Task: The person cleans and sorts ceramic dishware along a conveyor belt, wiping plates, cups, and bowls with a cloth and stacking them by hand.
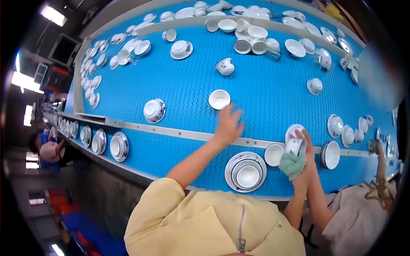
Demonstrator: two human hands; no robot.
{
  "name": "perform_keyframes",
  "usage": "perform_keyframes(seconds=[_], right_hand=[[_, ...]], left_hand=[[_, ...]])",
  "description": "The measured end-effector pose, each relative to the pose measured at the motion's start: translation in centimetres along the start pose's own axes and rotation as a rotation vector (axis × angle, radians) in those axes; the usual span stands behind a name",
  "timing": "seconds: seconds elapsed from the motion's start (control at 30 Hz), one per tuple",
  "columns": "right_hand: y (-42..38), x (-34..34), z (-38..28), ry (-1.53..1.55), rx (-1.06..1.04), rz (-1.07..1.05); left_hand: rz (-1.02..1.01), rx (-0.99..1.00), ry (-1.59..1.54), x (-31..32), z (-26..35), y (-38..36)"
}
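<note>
My left hand point(229, 123) reaches over the blue belt with its fingers spread. Its fingertips are right at the rim of a small white bowl point(219, 99), which stands mouth up. My right hand point(301, 176) is closed on a green cloth point(293, 165), pressed against a white bowl point(294, 147) with a dark pattern. A second hand point(306, 143), from a beige sleeve at the right, overlaps that bowl and hides part of my fingers. Below stands a stack of nested bowls on a plate point(232, 182), beside a single white bowl point(274, 155).
A metal rail point(179, 133) divides the blue belt point(188, 85). Many patterned bowls and cups lie scattered beyond it, including an overturned bowl point(154, 111) and a tipped cup point(225, 66). Bowl stacks point(119, 146) line the near strip. A person point(358, 217) works close at my right.
</note>
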State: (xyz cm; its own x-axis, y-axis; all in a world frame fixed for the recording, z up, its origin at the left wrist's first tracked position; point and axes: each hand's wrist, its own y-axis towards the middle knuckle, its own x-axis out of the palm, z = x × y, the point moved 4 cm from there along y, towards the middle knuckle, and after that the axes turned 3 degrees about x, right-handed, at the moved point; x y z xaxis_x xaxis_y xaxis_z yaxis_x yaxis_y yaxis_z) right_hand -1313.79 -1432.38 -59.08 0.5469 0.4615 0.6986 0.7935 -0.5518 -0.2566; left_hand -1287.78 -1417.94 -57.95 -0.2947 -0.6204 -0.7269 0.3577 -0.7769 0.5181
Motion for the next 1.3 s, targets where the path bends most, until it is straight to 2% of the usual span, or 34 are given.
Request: perform_keyframes(seconds=[0.03,0.07,0.1,0.13,0.17,0.23,0.27,0.33,0.37,0.4,0.47,0.5,0.53,0.6,0.67,0.73,0.77,0.8,0.87,0.9,0.93,0.97,1.0,1.03,1.07,1.13,1.17,1.2,1.23,1.27,1.3], right_hand=[[-0.2,-0.4,-0.7,-0.062,-0.046,-0.012],[-1.8,-2.5,-1.7,-0.131,-0.1,0.166],[-4.5,-1.1,-3.7,-0.681,-0.269,0.233],[-5.9,1.5,-4.4,-1.098,-0.438,0.249],[-7.6,4.1,-5.1,-1.502,-0.636,0.347],[-8.1,5.0,-5.3,-1.546,-0.691,0.342],[-8.1,5.5,-5.4,-1.536,-0.713,0.27],[-7.4,6.6,-5.4,-1.737,-0.729,0.205],[-7.0,5.8,-5.1,-1.682,-0.637,0.216],[-7.2,6.1,-4.6,-1.69,-0.638,0.262],[-7.7,4.6,-4.6,-1.443,-0.643,0.29],[-8.7,4.5,-5.9,-1.311,-0.593,0.301],[-9.0,4.2,-6.6,-1.307,-0.591,0.309],[-8.5,2.6,-6.6,-0.387,-0.186,0.175],[-7.9,2.6,-6.9,-0.397,-0.167,0.134],[-7.5,1.8,-5.0,-0.217,-0.125,-0.062],[-7.5,1.1,-3.9,0.162,0.124,-0.046],[-8.0,0.5,-3.0,0.323,0.223,0.096],[-8.9,-2.6,-3.7,-0.046,0.075,0.288],[-9.5,-3.7,-5.2,-0.047,0.073,0.284],[-10.8,-4.0,-8.6,-0.594,-0.259,0.243],[-12.0,-3.2,-11.0,-1.137,-0.592,0.179],[-12.4,-3.1,-12.6,-1.136,-0.58,0.181],[-13.0,-2.0,-14.5,-1.401,-0.79,0.156],[-13.1,-2.0,-15.1,-1.493,-0.856,0.137],[-13.5,-2.2,-16.4,-1.668,-1.002,0.11],[-13.4,-3.5,-16.5,-1.554,-0.945,0.164],[-13.5,-4.9,-16.0,-1.438,-0.878,0.218],[-12.9,-6.8,-14.4,-0.852,-0.508,0.156],[-13.3,-6.9,-13.0,-0.852,-0.5,0.159],[-13.3,-7.2,-10.9,-0.33,-0.193,0.229]], left_hand=[[0.013,-0.112,0.225,0.5,-2.7,0.2],[0.048,-0.033,0.268,-0.9,-3.6,1.6],[0.1,-0.07,0.189,-0.6,-6.1,1.4],[0.113,-0.126,0.311,-1.3,-6.2,1.8],[0.091,-0.071,0.311,-2.5,-6.3,2.3],[0.076,-0.146,0.195,-1.0,-10.1,0.9],[0.094,-0.178,0.153,-1.1,-8.6,1.4],[0.136,-0.209,0.031,-0.7,-6.3,1.7],[0.15,-0.215,-0.046,-0.1,-5.4,1.3],[0.147,-0.21,-0.129,-0.7,-4.1,0.8],[0.14,-0.184,-0.217,-0.4,0.1,0.9],[0.231,-0.126,-0.383,-0.4,2.8,0.9],[0.321,-0.076,-0.543,-0.6,5.4,0.9],[0.065,0.019,-0.463,-1.1,11.7,1.9],[-0.269,0.256,-0.548,0.0,17.6,3.4],[-0.22,0.643,-0.64,1.7,23.0,4.3],[-0.253,0.565,-0.635,2.7,24.7,4.3],[-0.288,0.489,-0.631,3.6,26.3,4.2],[-0.367,0.245,-0.529,4.7,28.6,4.5],[-0.434,0.119,-0.57,5.3,29.5,5.0],[-0.504,-0.018,-0.614,5.9,30.2,4.9],[-0.507,-0.026,-0.618,6.6,30.4,5.1],[-0.701,-0.154,-0.677,8.2,30.2,5.0],[-0.889,-0.281,-0.73,9.5,30.3,4.5],[-0.886,-0.287,-0.731,10.0,30.9,4.3],[-0.798,-0.168,-0.634,10.0,32.7,4.9],[-0.641,-0.004,-0.543,9.3,33.8,5.3],[-0.659,-0.012,-0.542,9.5,34.5,5.3],[-0.446,0.149,-0.565,9.2,35.7,6.0],[-0.221,0.307,-0.581,8.9,36.9,6.8],[-0.173,0.448,-0.521,9.3,37.1,7.2]])
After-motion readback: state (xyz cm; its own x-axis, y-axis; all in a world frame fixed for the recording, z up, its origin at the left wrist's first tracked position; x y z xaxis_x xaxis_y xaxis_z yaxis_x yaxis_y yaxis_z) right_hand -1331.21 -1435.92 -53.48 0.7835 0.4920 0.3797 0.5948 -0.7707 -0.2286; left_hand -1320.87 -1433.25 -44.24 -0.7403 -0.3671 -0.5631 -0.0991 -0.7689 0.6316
